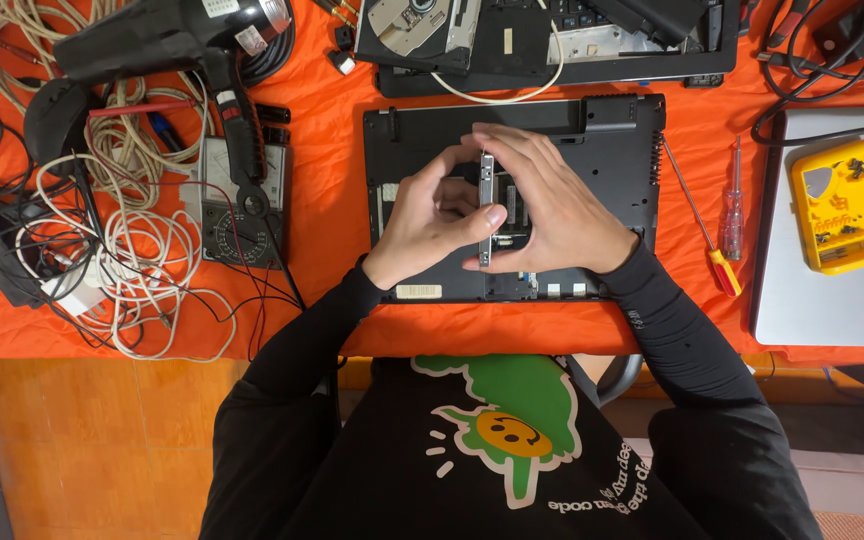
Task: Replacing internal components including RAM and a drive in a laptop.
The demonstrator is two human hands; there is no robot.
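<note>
Both hands (497,205) pinching upright drive (486,210), above laptop base (612,140)

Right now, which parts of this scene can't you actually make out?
Head view only:
- The slim metal part held edge-on between left hand and right hand: its faces are hidden.
- The laptop base beneath: its middle is covered by both hands.
- The second laptop: cut off by the top edge.
- The yellow case: contents too small.
</note>
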